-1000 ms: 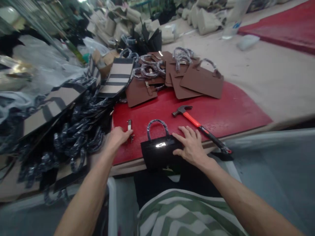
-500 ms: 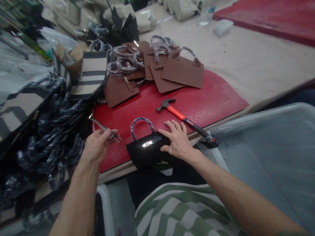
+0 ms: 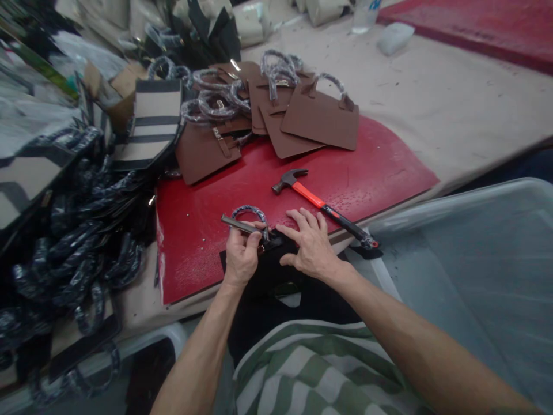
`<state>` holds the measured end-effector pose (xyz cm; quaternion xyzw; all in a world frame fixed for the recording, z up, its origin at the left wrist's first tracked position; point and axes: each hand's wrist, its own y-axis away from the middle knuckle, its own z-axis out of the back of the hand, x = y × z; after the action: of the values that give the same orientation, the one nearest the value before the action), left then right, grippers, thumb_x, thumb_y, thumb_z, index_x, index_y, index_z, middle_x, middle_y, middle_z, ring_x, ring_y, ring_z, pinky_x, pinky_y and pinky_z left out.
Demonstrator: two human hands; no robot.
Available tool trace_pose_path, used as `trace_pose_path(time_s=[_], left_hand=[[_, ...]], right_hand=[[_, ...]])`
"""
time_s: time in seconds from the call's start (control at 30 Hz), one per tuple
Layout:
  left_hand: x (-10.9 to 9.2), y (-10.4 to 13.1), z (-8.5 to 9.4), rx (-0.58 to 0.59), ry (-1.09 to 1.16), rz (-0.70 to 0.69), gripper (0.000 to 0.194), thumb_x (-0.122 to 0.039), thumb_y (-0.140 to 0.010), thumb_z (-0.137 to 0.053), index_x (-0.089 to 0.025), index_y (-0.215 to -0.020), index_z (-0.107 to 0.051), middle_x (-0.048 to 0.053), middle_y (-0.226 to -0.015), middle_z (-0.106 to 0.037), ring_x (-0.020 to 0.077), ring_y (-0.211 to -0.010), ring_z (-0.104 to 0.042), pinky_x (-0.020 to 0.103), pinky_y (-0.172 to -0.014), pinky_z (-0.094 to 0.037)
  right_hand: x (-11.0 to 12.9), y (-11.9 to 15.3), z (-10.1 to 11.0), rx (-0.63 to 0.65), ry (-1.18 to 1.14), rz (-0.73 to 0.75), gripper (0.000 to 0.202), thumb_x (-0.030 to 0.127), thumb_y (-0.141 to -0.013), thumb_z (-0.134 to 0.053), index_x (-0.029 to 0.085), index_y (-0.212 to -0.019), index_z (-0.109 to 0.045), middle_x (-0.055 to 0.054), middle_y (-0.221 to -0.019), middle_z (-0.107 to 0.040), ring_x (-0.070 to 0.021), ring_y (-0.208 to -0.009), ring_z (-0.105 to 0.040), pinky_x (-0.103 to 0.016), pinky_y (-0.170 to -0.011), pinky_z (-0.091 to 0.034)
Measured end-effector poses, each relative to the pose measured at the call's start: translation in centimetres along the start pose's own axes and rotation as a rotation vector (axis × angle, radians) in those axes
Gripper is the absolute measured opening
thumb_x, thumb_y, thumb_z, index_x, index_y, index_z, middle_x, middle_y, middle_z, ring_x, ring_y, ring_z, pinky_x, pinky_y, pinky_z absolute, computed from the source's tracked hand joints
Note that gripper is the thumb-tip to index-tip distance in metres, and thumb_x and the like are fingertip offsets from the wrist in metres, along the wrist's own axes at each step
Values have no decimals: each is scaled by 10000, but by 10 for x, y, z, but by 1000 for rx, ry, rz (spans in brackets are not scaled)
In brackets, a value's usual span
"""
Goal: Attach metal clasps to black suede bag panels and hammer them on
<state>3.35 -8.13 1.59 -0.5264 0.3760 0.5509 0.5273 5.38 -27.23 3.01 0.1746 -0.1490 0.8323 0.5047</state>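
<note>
A small black handbag panel (image 3: pixel 276 262) with a plastic-wrapped handle (image 3: pixel 249 210) lies at the near edge of the red board (image 3: pixel 203 230). My left hand (image 3: pixel 242 253) is closed around a metal two-pronged punch (image 3: pixel 237 223), held over the bag near the base of its handle. The hand covers the shiny clasp. My right hand (image 3: pixel 309 245) rests on the bag's right side, fingers spread and nothing gripped. Just beyond the right hand lies a claw hammer (image 3: pixel 309 199) with an orange and black handle.
Brown bag panels (image 3: pixel 319 121) with wrapped handles are piled at the back of the board. Dark panels with wrapped handles (image 3: pixel 73 242) heap up on the left. A grey plastic bin (image 3: pixel 466 253) stands at the right, and a bottle (image 3: pixel 365 17) is at the back.
My left hand has moved right with the punch, from beside the bag to over its clasp area. My right hand stays on the bag. The hammer lies as before.
</note>
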Motion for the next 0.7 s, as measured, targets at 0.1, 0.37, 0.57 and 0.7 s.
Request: trace_pose_path(time_s=[0.1,0.37,0.57,0.7], left_hand=[[0,3,1,6,-73,-65,249,-390,-947,-585,-183,-1084,-568,84,-1065,-693,146,-785,-674,257,-680,-563],[-6,9,-2,6,-410,-463,128,-249,-945,-564,-182,-1053,-578,75,-1044,-710,193,-989,-685,361,-894,-557],[-8,8,-4,23,-475,-563,74,-214,-947,-544,-188,-1014,-564,77,-1022,-706,196,-961,-686,369,-869,-554],[-6,7,-7,60,-445,-598,86,-208,-936,-564,-195,-1013,-526,85,-1034,-675,202,-977,-676,379,-865,-559]], right_hand=[[0,0,0,1,0,-6,827,487,-626,-909,304,-1370,-597,-120,-1556,-370,-386,-1444,-262,-644,-1168,-144],[1,0,1,2,-9,-5,809,484,-653,-892,300,-1380,-588,-123,-1557,-369,-385,-1446,-262,-642,-1168,-148],[0,1,0,-5,-21,2,779,484,-676,-874,291,-1376,-593,-128,-1555,-371,-394,-1444,-261,-648,-1163,-148],[-1,1,-1,-3,-25,2,769,476,-680,-871,291,-1374,-594,-129,-1553,-373,-393,-1446,-260,-646,-1164,-145]])
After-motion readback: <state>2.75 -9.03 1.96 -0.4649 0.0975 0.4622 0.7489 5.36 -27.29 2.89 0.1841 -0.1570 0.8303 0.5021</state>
